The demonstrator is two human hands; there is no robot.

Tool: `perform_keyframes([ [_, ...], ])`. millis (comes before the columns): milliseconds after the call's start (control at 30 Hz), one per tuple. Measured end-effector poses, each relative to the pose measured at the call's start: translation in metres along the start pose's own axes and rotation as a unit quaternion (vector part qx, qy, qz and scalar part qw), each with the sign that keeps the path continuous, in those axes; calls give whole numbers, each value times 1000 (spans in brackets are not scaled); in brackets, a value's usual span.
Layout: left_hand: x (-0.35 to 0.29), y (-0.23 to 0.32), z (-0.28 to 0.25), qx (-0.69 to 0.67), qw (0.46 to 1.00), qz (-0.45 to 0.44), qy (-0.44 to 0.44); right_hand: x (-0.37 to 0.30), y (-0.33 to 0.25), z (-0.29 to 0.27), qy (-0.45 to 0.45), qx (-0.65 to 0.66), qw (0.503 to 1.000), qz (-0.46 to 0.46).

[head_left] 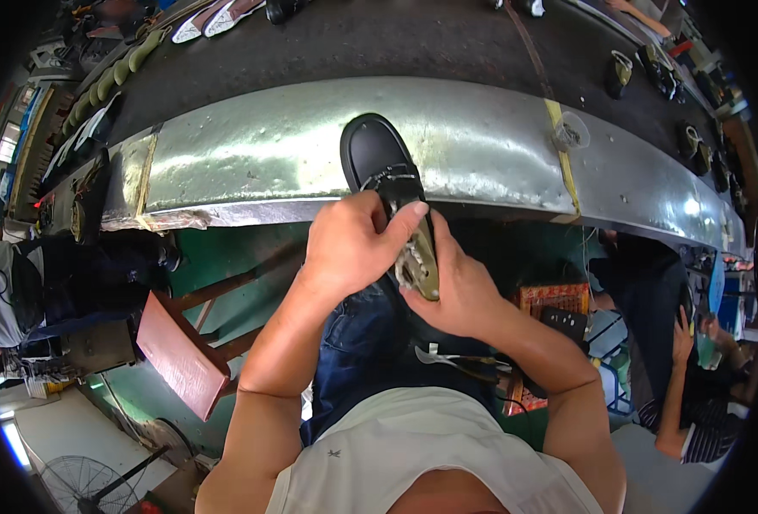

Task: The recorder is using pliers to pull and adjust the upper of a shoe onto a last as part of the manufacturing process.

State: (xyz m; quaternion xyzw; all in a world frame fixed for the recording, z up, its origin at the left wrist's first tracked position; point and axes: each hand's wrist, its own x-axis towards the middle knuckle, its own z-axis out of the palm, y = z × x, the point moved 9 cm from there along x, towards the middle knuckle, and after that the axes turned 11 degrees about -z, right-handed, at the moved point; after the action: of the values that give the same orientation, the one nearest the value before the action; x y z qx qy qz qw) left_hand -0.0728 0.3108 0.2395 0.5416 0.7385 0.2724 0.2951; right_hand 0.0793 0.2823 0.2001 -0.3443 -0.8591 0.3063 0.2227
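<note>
A black loafer point(374, 147) is held in front of me, its rounded toe pointing away over the metal edge of the bench. Inside its heel end shows an olive-green piece with whitish patches point(420, 264), which looks like a shoe last. My left hand point(353, 242) is closed round the shoe's left side, its thumb reaching across the opening. My right hand point(463, 287) grips the heel end from the right, with fingers along the side. Parts of the shoe under both hands are hidden. A metal hand tool point(447, 355), perhaps pincers, lies on my lap.
The shiny metal bench edge point(250, 154) runs across, with a dark belt-like surface point(370, 51) behind. Shoes point(619, 73) stand at the far right; green shoe lasts point(126, 64) line the left. A clear cup point(572, 132) sits on the edge. People work on both sides. A fan point(88, 484) stands lower left.
</note>
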Motion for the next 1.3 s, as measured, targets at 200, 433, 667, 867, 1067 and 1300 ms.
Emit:
perform_keyframes([
  [200,-7,7,-1,-54,994,62,-76,0,4,6,-7,2,1000,-4],
  [433,-45,87,-30,-173,879,444,7,18,53,-6,93,343,935,12],
  [667,21,-8,-15,-244,951,191,21,123,151,-95,215,515,799,222],
  [867,90,-32,-17,-237,965,111,10,190,286,-184,225,-241,897,293],
  [1067,276,-73,-62,-161,976,42,143,194,290,-173,173,-236,917,271],
  [1300,470,-92,-97,-110,933,-198,280,195,293,-173,198,-267,913,234],
])
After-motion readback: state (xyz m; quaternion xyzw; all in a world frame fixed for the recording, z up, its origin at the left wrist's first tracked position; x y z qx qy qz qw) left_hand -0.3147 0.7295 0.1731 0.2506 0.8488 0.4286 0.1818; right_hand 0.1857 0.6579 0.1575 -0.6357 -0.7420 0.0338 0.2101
